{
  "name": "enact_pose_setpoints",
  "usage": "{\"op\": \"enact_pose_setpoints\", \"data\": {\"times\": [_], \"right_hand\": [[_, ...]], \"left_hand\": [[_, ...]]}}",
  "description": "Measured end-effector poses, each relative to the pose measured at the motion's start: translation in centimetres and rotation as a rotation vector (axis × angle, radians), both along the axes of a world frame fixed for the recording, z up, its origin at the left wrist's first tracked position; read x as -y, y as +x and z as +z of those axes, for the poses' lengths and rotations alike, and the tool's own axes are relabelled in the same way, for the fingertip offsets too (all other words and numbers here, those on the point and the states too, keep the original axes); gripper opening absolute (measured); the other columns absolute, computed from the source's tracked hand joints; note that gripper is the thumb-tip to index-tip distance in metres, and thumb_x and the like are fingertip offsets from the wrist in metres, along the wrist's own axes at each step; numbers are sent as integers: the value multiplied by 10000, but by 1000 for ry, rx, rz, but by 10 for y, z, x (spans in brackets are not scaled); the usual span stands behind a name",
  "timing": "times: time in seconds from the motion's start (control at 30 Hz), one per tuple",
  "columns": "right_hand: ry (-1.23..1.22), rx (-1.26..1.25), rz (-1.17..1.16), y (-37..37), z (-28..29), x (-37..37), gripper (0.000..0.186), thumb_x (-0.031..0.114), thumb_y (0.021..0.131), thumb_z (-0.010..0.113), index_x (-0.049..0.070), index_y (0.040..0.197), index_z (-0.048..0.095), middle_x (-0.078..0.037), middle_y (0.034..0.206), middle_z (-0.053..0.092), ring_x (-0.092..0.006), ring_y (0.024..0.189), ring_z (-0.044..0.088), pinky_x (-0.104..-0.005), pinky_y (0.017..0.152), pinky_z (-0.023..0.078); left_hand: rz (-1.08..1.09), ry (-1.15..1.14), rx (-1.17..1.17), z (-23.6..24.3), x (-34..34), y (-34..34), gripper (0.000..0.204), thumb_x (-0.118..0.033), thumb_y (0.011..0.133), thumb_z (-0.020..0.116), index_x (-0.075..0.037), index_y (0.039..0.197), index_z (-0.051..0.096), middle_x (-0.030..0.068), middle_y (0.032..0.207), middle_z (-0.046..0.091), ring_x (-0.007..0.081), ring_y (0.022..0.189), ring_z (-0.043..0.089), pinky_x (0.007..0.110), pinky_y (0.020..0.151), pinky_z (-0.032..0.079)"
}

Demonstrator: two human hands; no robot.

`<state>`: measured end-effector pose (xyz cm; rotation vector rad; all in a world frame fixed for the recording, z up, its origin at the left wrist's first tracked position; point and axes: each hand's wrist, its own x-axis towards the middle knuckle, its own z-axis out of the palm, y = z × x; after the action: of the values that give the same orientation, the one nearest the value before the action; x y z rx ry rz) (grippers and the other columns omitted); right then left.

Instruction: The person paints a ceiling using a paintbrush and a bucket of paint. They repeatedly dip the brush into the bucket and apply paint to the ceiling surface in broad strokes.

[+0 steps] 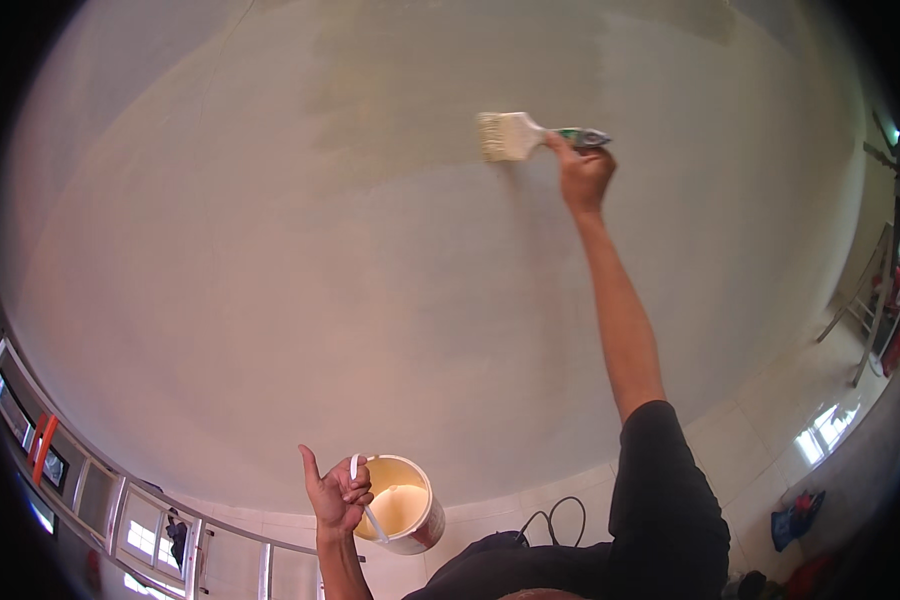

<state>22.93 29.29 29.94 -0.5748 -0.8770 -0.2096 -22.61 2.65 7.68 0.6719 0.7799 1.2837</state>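
One brush (515, 137) at the wall (270, 300), upper middle of view; handle partly covered by the right hand (587, 178), bristle-to-wall contact hard to confirm. Right arm stretched upward, fingers wrapped round the handle, exact finger placement unclear. Brush points left, bristles at left end, handle end right, long axis near level. Left hand (342, 493) low, thumb up, fingers curled round the bail (354, 467) of a bucket (422, 534); pale paint inside, base hidden. Metal frame (116, 508), lower left, cut off by view edge.
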Motion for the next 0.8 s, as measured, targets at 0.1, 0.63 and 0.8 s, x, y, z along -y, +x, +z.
{"op": "enact_pose_setpoints", "data": {"times": [0.1, 0.63, 0.8], "right_hand": [[-99, -103, -292, 119, -15, 30, 231, 266, 812, 827, 42, 770, 789, -73, 733, 761, -161, 648, 700, -349, 658, 524], [86, 373, -402, -288, 13, 21, 98, 129, 717, 707, 64, 751, 642, -117, 702, 617, -309, 753, 615, -427, 721, 453], [101, 472, 92, -339, 14, 31, 147, 133, 735, 723, 62, 660, 620, -131, 640, 612, -321, 680, 614, -443, 701, 466]], "left_hand": [[-39, 16, 13, -2, -4, -2, 1015, -943, 831, 283, 5, 950, 625, -14, 604, 430, 39, 426, 256, 188, 411, 189], [-98, -8, -3, -5, -9, -4, 1014, -948, 826, 283, 3, 947, 612, -26, 603, 413, 29, 431, 257, 190, 419, 181], [-59, -13, -30, -6, -9, -2, 1009, -953, 817, 298, -1, 931, 614, -24, 605, 420, 29, 432, 254, 186, 424, 183]]}}
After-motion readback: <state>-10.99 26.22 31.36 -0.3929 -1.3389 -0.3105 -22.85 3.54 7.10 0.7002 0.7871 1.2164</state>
